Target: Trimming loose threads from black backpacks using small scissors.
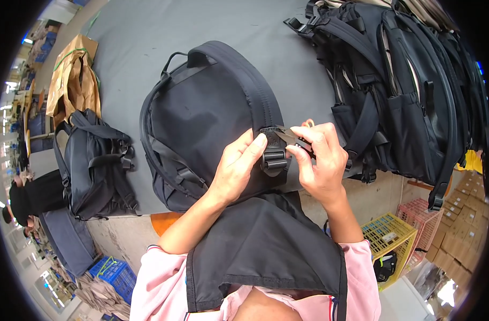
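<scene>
A black backpack (199,115) lies on the grey table in front of me, its padded shoulder strap (255,85) curving along the right side. My left hand (235,167) is closed on the strap's lower end, thumb on top, just above a black plastic buckle (275,159). In my right hand (323,160) I grip dark thread snips (288,135). Their pointed blades reach the stitched strap end beside my left thumb. The fingers of my right hand hide part of the snips' handles.
Several black backpacks (405,91) are piled along the table's right side. At the left lie another black backpack (97,166) and a brown paper bag (73,80). Yellow (391,235) and pink (423,219) crates stand below right, a blue crate (113,275) below left.
</scene>
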Motion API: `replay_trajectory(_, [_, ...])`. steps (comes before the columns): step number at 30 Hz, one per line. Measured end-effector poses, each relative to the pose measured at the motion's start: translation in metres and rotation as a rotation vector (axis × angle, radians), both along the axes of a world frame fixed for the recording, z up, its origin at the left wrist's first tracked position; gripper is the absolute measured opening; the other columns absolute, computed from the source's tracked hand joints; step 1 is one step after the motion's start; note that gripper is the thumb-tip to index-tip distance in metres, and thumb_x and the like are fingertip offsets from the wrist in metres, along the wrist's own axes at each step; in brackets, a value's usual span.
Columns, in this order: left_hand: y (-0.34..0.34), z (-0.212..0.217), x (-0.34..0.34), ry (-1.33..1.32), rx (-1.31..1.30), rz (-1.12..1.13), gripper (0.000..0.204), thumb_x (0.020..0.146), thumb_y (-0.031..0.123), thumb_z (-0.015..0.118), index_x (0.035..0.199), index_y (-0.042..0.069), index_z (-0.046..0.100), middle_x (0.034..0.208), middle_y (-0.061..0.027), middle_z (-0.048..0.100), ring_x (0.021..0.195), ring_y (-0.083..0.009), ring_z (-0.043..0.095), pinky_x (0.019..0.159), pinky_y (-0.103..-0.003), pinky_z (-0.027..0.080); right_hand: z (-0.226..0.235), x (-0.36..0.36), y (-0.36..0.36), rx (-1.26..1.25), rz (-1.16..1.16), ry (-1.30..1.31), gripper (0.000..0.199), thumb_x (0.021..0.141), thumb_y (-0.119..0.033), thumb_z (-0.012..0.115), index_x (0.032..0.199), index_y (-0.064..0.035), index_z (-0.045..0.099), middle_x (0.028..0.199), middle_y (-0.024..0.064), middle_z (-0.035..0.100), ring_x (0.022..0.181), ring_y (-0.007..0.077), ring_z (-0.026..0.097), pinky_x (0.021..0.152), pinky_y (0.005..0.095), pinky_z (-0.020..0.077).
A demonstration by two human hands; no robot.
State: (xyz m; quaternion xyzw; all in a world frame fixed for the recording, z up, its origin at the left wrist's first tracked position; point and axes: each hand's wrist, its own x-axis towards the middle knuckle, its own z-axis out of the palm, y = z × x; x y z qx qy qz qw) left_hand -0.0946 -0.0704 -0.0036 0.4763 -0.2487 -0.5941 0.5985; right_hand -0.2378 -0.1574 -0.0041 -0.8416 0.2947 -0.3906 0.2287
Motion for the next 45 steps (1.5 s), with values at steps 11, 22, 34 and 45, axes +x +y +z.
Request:
replay_trajectory(11, [-0.001,-0.004,0.004,0.075,0.020,-0.015,0.033,0.098,0.026,0.044,0.111,-0.002,0.054,0.097,-0.0077,0.063,0.086,-0.0095,0.058,0.080,-0.024,0.045,0.001,-0.003,0.005,-0.013,-0.057,0.023,0.024,0.071,-0.005,0.070,0.093,-0.0052,0.062,0.077,0.0053,0.055,0.058,0.0221,0.056,0.052,0.0318,0.0446])
replay_trajectory(22, [-0.001,-0.009,0.008,0.378,0.112,-0.020,0.028,0.095,0.022,0.046,0.105,-0.003,0.053,0.094,-0.0173,0.064,0.079,-0.0235,0.065,0.078,-0.033,0.050,0.001,0.013,-0.020,0.989,0.163,-0.311,0.029,0.083,-0.001,0.060,0.110,-0.0001,0.052,0.089,0.0039,0.053,0.066,0.0049,0.048,0.054,0.0184,0.0390])
replay_trajectory(34, [-0.003,-0.015,-0.023,-0.023,0.275,-0.082,0.066,0.076,0.023,0.075,0.121,-0.003,0.035,0.090,-0.0060,0.052,0.066,-0.0093,0.055,0.059,-0.024,0.048,-0.014,0.049,-0.029,0.299,0.030,0.094,0.035,0.067,0.003,0.059,0.100,-0.0062,0.054,0.068,0.0057,0.049,0.057,0.0189,0.052,0.055,0.0332,0.0436])
replay_trajectory(45, [-0.022,-0.009,-0.023,-1.480,-0.589,0.142,0.025,0.064,0.008,0.071,0.082,-0.003,0.058,0.129,-0.0256,0.040,0.117,-0.0412,0.042,0.092,-0.046,0.040,-0.014,0.032,-0.053,1.253,0.318,-0.319,0.023,0.089,-0.023,0.056,0.089,-0.0016,0.062,0.070,-0.0044,0.050,0.058,0.0017,0.040,0.051,0.0195,0.0332])
